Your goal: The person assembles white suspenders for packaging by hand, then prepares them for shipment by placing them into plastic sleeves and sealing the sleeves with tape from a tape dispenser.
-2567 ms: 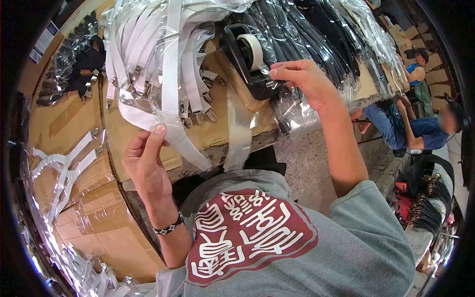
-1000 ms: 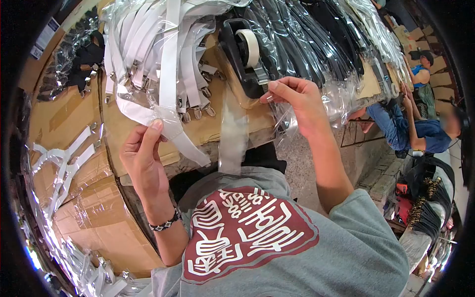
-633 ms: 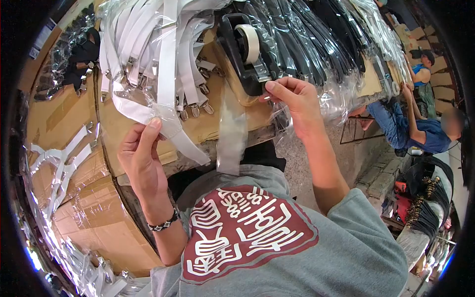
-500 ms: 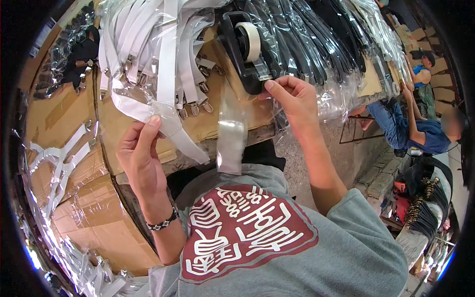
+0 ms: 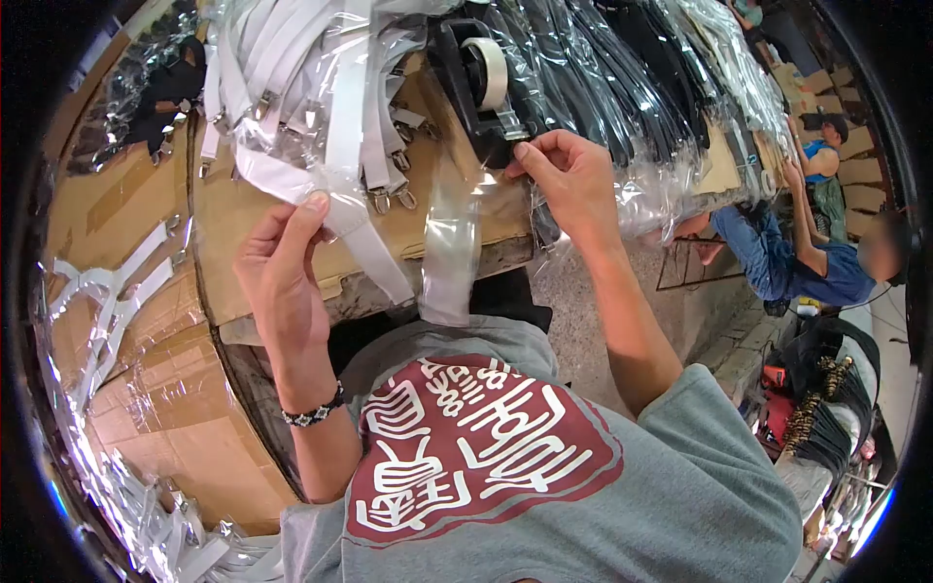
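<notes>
Where left hand pinches, strap between fingertips

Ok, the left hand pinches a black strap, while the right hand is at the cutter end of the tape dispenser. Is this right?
Not the colour: in the head view, the left hand pinches a white strap. The right hand is at the cutter end of the tape dispenser.

Cluttered workshop or packing area: bundles of white straps with metal clips and plastic-wrapped black straps cover a cardboard-topped table, near cardboard boxes and other people seated beyond.
</notes>
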Demonstrator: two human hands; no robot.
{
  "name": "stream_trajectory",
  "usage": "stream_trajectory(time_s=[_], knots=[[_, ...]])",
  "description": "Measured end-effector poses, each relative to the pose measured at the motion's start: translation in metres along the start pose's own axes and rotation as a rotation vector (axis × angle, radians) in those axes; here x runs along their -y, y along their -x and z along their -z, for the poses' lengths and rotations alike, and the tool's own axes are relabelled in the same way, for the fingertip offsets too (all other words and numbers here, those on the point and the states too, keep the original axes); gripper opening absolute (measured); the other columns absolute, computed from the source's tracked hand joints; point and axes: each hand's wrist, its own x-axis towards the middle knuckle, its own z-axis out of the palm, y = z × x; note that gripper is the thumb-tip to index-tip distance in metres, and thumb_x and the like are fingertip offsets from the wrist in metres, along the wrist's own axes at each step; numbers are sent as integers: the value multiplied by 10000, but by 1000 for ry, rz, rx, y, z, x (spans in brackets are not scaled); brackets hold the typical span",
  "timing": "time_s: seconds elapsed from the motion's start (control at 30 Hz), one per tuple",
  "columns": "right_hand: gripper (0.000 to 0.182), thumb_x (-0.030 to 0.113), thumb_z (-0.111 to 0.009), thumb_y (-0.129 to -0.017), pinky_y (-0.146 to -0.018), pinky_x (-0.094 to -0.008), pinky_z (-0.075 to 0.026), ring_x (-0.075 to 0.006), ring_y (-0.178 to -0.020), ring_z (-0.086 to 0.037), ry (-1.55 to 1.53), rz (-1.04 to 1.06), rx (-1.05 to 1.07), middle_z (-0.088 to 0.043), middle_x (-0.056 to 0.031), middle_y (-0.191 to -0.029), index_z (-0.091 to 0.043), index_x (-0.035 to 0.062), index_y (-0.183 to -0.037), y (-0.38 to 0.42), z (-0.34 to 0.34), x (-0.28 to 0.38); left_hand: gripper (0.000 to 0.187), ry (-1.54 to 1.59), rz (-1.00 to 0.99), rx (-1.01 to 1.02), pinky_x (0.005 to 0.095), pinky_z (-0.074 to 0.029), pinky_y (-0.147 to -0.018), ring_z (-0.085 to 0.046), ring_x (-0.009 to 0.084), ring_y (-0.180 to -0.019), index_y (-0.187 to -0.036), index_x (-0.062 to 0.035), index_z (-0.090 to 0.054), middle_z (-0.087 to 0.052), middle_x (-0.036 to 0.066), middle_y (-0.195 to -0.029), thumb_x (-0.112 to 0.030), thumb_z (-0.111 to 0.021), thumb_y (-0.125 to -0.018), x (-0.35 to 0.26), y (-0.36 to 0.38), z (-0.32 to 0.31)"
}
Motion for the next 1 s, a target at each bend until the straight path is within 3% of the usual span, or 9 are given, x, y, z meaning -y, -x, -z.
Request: stream_trajectory(time_s=[0.1,0.13,0.3,0.4,0.5,0.73,1.0], knots=[[218,174,-692,-896,-617,-262,-491,-97,-674,-659,177,-25,76,-737,-81,-747,-722,-43,-888,-6,4,-19,119,-14,3,22,238,-451,-733,-584,97,-753,-888,25,-729,-693,38,-822,-84,-759,-853,3,-1,1],[175,139,-673,-935,-685,-215,-479,-95,-765,-674,46,-60,146,-746,-82,-836,-712,-31,-934,-5,9,-16,130,6,-14,2,228,-444,-714,-580,91,-735,-864,20,-730,-687,30,-796,-102,-770,-842,3,0,-3],[158,131,-671,-954,-741,-232,-488,-96,-769,-646,-14,74,149,-724,-82,-819,-709,-21,-969,11,27,66,93,-12,15,48,238,-479,-756,-617,93,-775,-882,0,-723,-713,54,-842,-92,-736,-885,1,-2,1],[165,139,-712,-934,-634,-217,-478,-95,-735,-662,-441,161,354,-708,-45,-771,-722,-15,-993,20,8,97,96,-16,11,50,238,-467,-739,-592,89,-747,-861,-1,-718,-695,39,-812,-92,-735,-885,-1,-3,-2],[147,127,-740,-915,-599,-209,-453,-77,-698,-631,-579,61,555,-684,-18,-752,-731,-8,-975,23,-24,111,102,-20,23,48,239,-457,-727,-574,89,-731,-847,-3,-715,-679,27,-793,-95,-738,-883,-2,-1,-5],[161,133,-765,-902,-632,-184,-406,-12,-719,-546,-554,-23,597,-677,23,-789,-752,-15,-963,9,-65,111,113,-27,39,28,244,-460,-730,-574,94,-731,-837,-6,-710,-671,27,-787,-105,-747,-878,-10,0,-3],[155,133,-755,-909,-607,-191,-396,-13,-698,-534,-427,40,560,-678,19,-773,-753,-13,-962,2,-71,111,146,-1,22,24,236,-455,-687,-581,90,-705,-836,14,-721,-679,32,-770,-119,-778,-849,-11,0,-4]])
